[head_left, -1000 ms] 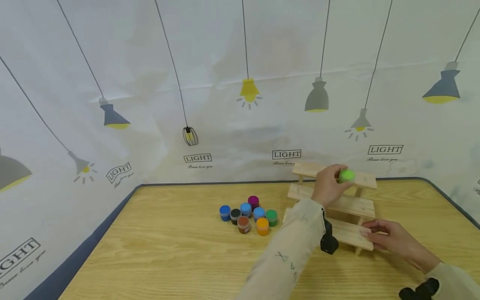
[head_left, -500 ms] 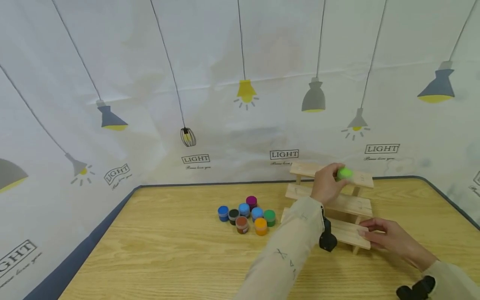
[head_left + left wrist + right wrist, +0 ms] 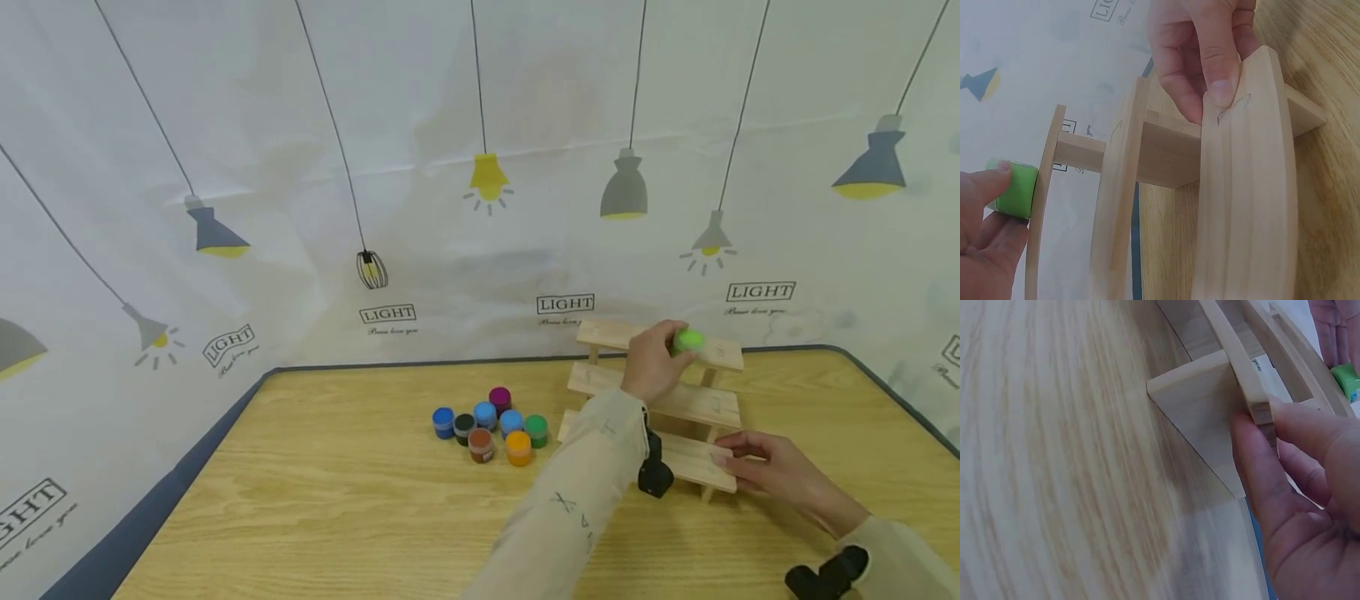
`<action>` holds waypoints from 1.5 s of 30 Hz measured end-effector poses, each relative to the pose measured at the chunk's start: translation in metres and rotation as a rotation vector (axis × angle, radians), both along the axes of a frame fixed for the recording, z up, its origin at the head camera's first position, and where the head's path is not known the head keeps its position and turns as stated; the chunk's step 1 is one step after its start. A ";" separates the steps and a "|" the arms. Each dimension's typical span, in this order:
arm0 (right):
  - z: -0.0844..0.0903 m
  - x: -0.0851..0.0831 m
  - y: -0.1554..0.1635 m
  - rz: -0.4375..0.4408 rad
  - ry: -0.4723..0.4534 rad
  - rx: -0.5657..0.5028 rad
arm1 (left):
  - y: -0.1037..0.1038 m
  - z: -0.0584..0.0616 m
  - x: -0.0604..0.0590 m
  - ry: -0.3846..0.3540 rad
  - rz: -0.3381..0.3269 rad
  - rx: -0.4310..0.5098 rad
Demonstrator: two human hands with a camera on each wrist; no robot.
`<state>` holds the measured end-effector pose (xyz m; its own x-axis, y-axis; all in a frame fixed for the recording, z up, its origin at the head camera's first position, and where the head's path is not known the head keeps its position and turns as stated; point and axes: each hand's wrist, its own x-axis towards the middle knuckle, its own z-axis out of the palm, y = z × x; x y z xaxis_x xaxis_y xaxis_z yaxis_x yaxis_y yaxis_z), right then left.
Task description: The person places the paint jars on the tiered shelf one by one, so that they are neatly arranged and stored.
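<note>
My left hand point(image 3: 654, 364) grips a small light-green paint jar point(image 3: 687, 340) between thumb and fingers at the top board of a three-step wooden stand point(image 3: 686, 403). In the left wrist view the base of the green jar point(image 3: 1021, 190) is right at the surface of that board. My right hand point(image 3: 787, 477) pinches the right end of the lowest board, thumb on top and fingers underneath. The right wrist view shows this board end point(image 3: 1260, 406) between thumb and forefinger. My left forearm hides part of the stand's lower left side.
Left of the stand, several paint jars stand grouped on the wooden table point(image 3: 337, 500), among them an orange jar point(image 3: 518, 448), a green jar point(image 3: 536, 431) and a purple jar point(image 3: 499, 399). A lamp-printed backdrop point(image 3: 420, 208) rises behind the table's back edge.
The head view has shifted slightly, moving the whole scene a little left. Both hands keep their holds on the green paint jar and the lowest board, and the grouped jars stay put.
</note>
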<state>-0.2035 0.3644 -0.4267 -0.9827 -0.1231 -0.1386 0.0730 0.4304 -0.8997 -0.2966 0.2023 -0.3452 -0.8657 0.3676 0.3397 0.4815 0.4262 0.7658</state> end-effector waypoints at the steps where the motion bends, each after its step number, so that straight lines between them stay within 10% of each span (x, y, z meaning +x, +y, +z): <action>1: 0.000 0.000 0.000 -0.004 0.001 -0.005 | 0.000 0.000 0.000 0.001 0.000 0.005; 45: -0.005 0.004 -0.009 -0.009 0.056 -0.004 | 0.002 -0.004 0.002 -0.005 -0.019 -0.002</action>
